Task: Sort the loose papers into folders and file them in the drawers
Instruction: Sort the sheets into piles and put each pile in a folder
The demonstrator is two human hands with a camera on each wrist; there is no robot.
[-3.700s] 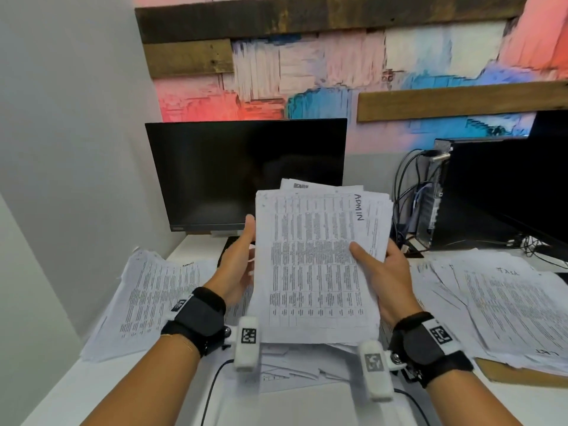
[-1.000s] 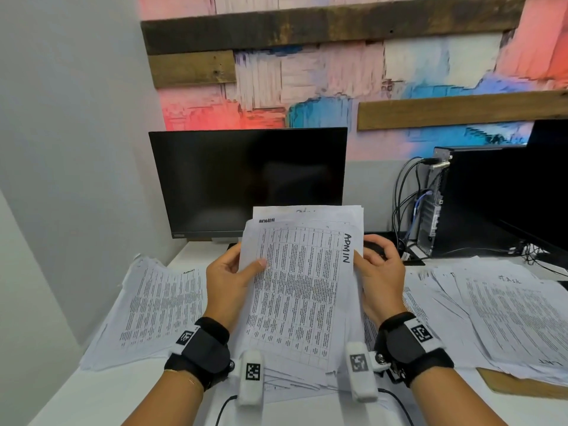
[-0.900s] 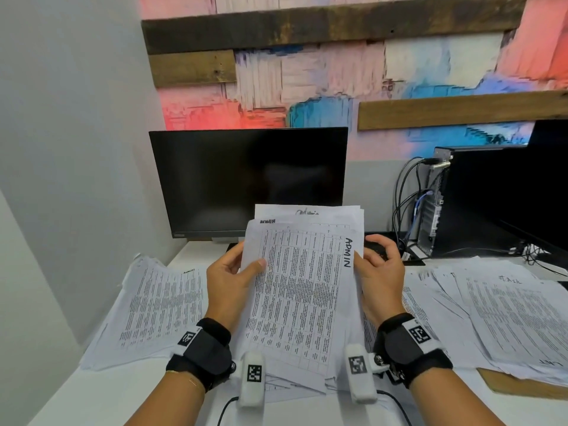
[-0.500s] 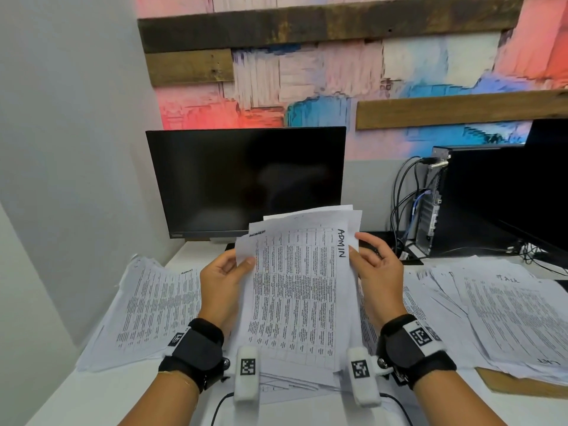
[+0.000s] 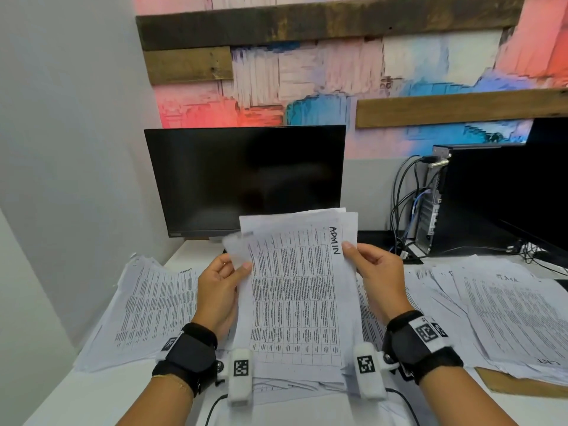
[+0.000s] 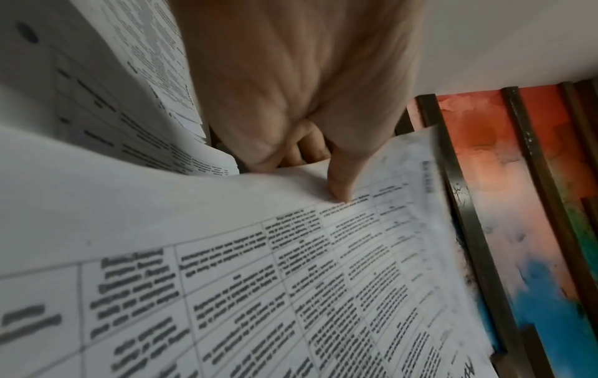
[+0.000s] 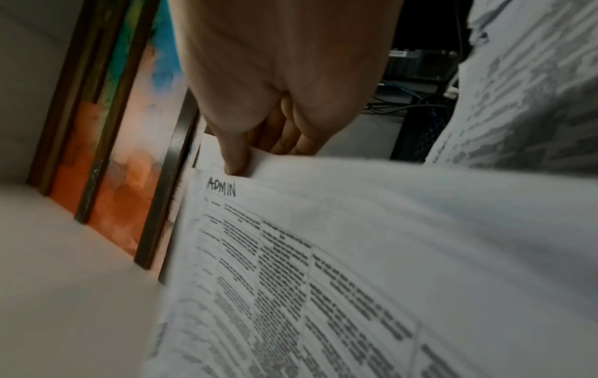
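I hold a stack of printed papers upright over the desk, its top sheet marked ADMIN in black pen. My left hand pinches the stack's left edge, thumb on the front sheet. My right hand pinches the right edge just under the ADMIN mark, thumb in front, fingers behind. The sheets fan apart slightly at the top. The stack's lower edge rests near more sheets lying on the desk.
A pile of papers lies at the left, another spread at the right over a brown folder. A dark monitor stands behind. A computer case with cables is at the back right.
The stack has come lower and closer to me since the earliest frame. Both hands have shifted up its side edges, and the sheets at the top left have fanned out.
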